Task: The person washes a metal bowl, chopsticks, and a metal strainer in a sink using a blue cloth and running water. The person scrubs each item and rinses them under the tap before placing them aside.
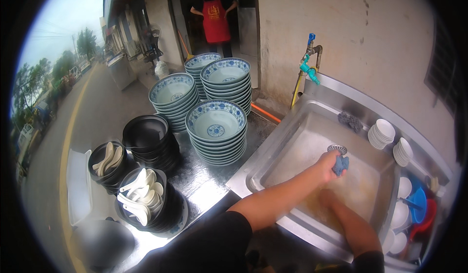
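A stainless steel sink [256, 167] with murky water in it lies before me. My left hand [331, 166] is over the basin, closed around a crumpled blue-grey cloth [340, 165], close to the round metal drain strainer [337, 149]. My right hand [327, 197] reaches down into the cloudy water nearer to me; its fingers are blurred and partly hidden, and what it holds cannot be made out. On the sink's back ledge sit a dark scouring pad [350, 121] and two stacks of small white dishes [381, 134].
Left of the sink, a metal table [204, 189] bears blue-patterned bowl stacks [216, 126], black bowls [146, 134] and white spoons [142, 196]. Teal tap [309, 70] behind; white bowls [399, 214], blue ladle [416, 201] and red plastic vessel [429, 218] at right. A person in a red apron [215, 20] stands in the doorway.
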`<action>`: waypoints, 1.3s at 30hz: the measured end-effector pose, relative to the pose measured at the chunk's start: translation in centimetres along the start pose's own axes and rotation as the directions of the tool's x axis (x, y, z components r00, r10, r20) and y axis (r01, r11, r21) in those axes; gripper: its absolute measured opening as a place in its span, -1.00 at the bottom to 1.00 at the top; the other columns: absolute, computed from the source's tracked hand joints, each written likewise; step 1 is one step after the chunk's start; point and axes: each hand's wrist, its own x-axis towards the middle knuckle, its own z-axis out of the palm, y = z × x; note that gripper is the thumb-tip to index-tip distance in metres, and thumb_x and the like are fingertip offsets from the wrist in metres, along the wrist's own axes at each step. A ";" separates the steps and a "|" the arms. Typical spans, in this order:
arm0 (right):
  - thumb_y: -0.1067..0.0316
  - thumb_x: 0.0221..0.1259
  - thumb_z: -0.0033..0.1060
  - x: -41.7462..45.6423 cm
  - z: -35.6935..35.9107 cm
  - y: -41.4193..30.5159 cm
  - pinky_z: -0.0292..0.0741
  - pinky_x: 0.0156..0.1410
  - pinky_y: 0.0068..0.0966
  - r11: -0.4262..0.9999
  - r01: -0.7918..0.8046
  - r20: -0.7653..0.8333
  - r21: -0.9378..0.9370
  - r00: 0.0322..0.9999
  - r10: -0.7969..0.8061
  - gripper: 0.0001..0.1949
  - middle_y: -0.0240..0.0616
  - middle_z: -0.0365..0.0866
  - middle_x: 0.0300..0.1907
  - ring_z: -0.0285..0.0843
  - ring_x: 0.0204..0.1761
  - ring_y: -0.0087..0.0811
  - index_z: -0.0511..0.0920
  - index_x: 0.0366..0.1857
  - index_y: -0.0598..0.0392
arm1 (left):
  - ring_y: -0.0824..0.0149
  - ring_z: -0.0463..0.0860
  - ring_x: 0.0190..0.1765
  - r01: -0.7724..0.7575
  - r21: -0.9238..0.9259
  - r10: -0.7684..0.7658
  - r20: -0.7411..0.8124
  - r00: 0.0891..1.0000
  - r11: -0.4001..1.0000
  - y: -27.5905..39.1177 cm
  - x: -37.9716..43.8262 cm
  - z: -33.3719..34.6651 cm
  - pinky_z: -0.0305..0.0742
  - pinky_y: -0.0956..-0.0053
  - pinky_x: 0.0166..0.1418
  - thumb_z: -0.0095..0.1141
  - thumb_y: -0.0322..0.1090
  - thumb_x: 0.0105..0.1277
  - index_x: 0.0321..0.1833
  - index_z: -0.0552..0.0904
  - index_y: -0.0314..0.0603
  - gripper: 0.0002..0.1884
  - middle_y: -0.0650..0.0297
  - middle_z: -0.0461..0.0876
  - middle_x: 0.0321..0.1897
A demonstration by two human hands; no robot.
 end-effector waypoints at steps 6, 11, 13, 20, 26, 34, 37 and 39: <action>0.30 0.34 0.19 -0.2 4.5 2.4 0.60 0.29 -0.09 0.995 -0.049 -0.190 0.083 0.980 0.064 -0.75 0.17 0.76 0.04 0.73 0.15 0.08 0.80 -0.15 0.19 | 0.13 0.65 -0.05 -0.003 0.020 0.003 -0.003 1.000 1.000 0.0 0.2 -0.3 0.69 0.12 -0.17 0.07 -0.19 0.56 0.10 0.50 -0.11 -0.78 0.10 0.63 -0.04; 0.22 0.35 0.20 1.5 5.4 3.6 0.53 0.38 -0.11 0.999 -0.011 -0.136 0.044 0.991 0.017 -0.70 0.08 0.72 0.17 0.66 0.26 0.02 0.77 0.01 0.11 | 0.14 0.66 -0.05 -0.008 0.096 0.007 0.004 1.000 0.995 -0.5 0.0 0.4 0.69 0.12 -0.19 0.06 -0.18 0.57 0.12 0.52 -0.09 -0.78 0.11 0.66 -0.02; 0.19 0.36 0.21 2.5 5.6 3.8 0.50 0.42 -0.11 0.999 0.011 -0.138 0.040 0.990 -0.005 -0.67 0.05 0.70 0.23 0.64 0.31 -0.01 0.76 0.07 0.08 | 0.17 0.67 -0.04 -0.003 0.098 0.002 0.008 1.000 0.995 -0.4 0.1 0.4 0.70 0.12 -0.19 0.05 -0.17 0.58 0.14 0.54 -0.08 -0.77 0.13 0.67 -0.01; 0.12 0.39 0.16 4.6 7.5 4.2 0.48 0.48 -0.09 0.994 0.094 0.201 -0.048 0.976 -0.083 -0.56 -0.01 0.63 0.38 0.60 0.39 0.01 0.71 0.27 0.00 | 0.19 0.69 -0.03 -0.040 0.130 0.041 -0.007 0.999 0.991 0.4 -0.7 0.6 0.73 0.16 -0.18 0.07 -0.15 0.57 0.16 0.54 -0.09 -0.74 0.15 0.67 0.01; 0.14 0.35 0.20 2.6 6.3 2.4 0.51 0.44 -0.08 0.997 0.053 0.131 -0.049 0.990 -0.046 -0.57 -0.01 0.67 0.32 0.64 0.34 0.00 0.73 0.23 0.00 | 0.19 0.69 -0.04 -0.051 0.148 0.055 -0.022 0.998 0.988 0.2 -0.9 -0.1 0.75 0.17 -0.19 0.09 -0.14 0.56 0.17 0.54 -0.11 -0.72 0.14 0.67 -0.01; 0.19 0.30 0.20 2.2 4.4 1.2 0.55 0.40 -0.07 0.989 0.108 0.095 -0.097 0.991 -0.099 -0.60 0.00 0.72 0.26 0.70 0.27 -0.01 0.75 0.17 0.04 | 0.18 0.69 -0.06 -0.039 0.172 0.046 -0.035 0.998 0.984 0.0 -1.0 0.5 0.75 0.18 -0.19 0.07 -0.14 0.56 0.16 0.54 -0.14 -0.72 0.12 0.67 -0.02; 0.22 0.29 0.17 1.9 3.5 1.5 0.58 0.36 -0.07 0.982 0.159 0.098 -0.098 0.984 -0.149 -0.60 0.03 0.73 0.23 0.72 0.24 0.00 0.76 0.14 0.07 | 0.18 0.69 -0.07 -0.035 0.180 0.038 -0.015 0.999 0.983 -0.1 -0.7 0.7 0.75 0.19 -0.20 0.07 -0.14 0.56 0.15 0.54 -0.14 -0.72 0.13 0.67 -0.03; 0.25 0.28 0.14 0.0 1.5 0.5 0.60 0.33 -0.07 0.985 0.157 0.057 -0.064 0.986 -0.154 -0.61 0.05 0.74 0.21 0.73 0.22 0.01 0.77 0.12 0.09 | 0.18 0.69 -0.07 -0.050 0.179 0.056 -0.031 0.998 0.983 0.1 -0.9 0.0 0.74 0.20 -0.20 0.07 -0.14 0.56 0.15 0.55 -0.14 -0.72 0.14 0.67 -0.03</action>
